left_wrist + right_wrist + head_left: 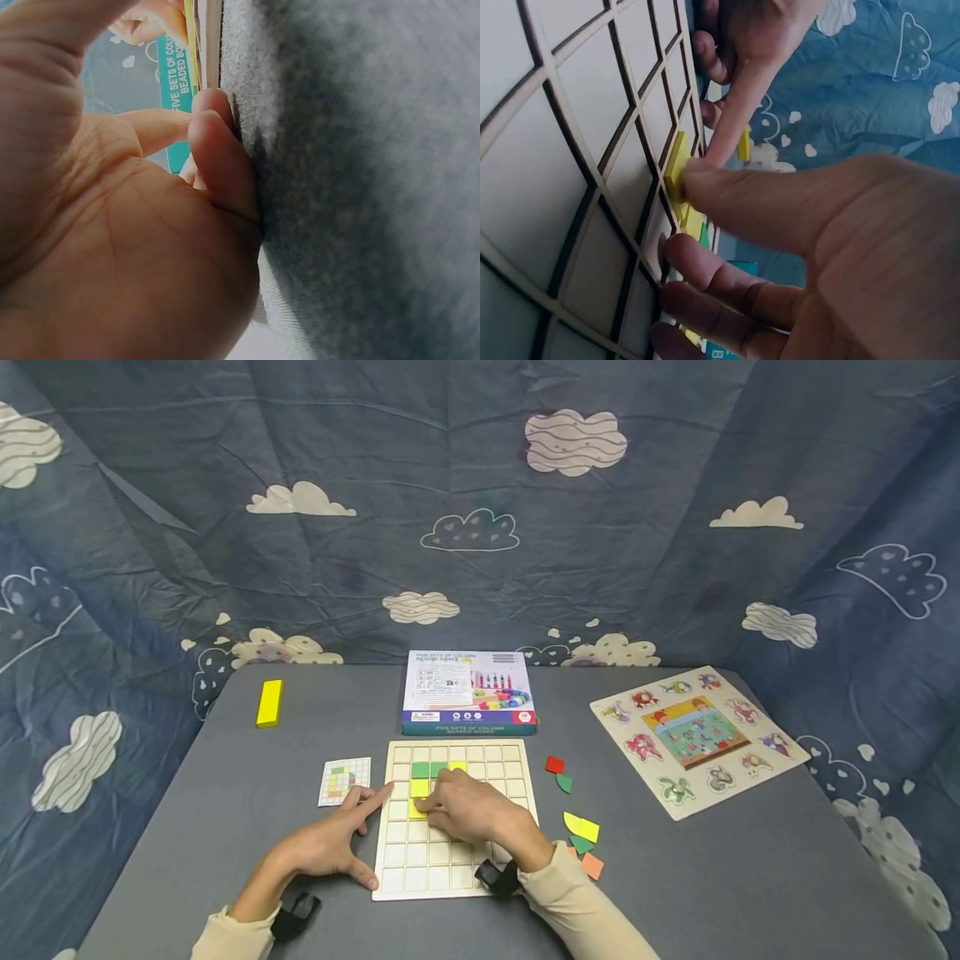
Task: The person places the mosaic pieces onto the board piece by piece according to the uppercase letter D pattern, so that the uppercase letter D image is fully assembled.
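A wooden grid board [403, 881] lies in front of me with green tiles [420, 769] and yellow tiles [419, 788] set in its upper cells. My right hand [468, 806] is over the board. Its thumb presses on a yellow square tile [676, 169], while the other fingertips rest at the grid close by. My left hand [326, 843] lies at the board's left side, index fingertip and thumb spread along that edge. Just beyond it is a small pattern card [344, 782] with a coloured grid. The left wrist view shows mostly palm beside the board's edge [212, 45].
Loose tiles lie right of the board: a red one [554, 764], yellow ones [588, 831], green ones [564, 783] and orange ones [592, 866]. Behind stands a boxed bead set [470, 693]. An animal puzzle board [675, 814] is at right, a yellow block [269, 703] at left.
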`<act>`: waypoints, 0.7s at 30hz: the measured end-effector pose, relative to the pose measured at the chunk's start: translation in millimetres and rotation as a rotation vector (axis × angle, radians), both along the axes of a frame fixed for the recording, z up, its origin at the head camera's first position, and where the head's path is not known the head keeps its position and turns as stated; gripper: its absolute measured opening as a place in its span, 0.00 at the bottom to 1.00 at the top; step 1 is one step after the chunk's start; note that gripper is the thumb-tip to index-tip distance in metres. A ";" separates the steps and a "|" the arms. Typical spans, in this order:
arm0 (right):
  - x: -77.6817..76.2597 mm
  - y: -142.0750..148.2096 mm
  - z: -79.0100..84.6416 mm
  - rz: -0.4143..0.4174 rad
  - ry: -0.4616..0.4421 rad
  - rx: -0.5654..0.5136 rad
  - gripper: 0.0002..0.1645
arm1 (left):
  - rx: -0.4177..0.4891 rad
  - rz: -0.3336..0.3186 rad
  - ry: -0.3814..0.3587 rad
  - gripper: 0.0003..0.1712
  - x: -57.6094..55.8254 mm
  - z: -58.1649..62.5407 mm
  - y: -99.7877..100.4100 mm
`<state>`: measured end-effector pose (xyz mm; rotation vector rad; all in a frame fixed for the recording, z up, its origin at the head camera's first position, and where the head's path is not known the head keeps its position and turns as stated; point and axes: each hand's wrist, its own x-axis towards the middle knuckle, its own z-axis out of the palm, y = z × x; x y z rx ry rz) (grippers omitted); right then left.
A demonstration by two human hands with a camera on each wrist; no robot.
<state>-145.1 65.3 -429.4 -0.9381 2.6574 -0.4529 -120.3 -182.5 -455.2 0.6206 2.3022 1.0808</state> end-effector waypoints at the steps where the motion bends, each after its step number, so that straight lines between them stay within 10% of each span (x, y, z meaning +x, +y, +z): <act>1: -1.0 0.3 -0.3 0.005 -0.004 -0.011 0.18 | 0.000 0.002 -0.002 0.76 0.1 0.2 0.0; 21: 0.7 31.2 15.0 0.113 0.063 -0.058 0.15 | 0.011 0.003 -0.001 0.76 0.7 -0.1 -0.5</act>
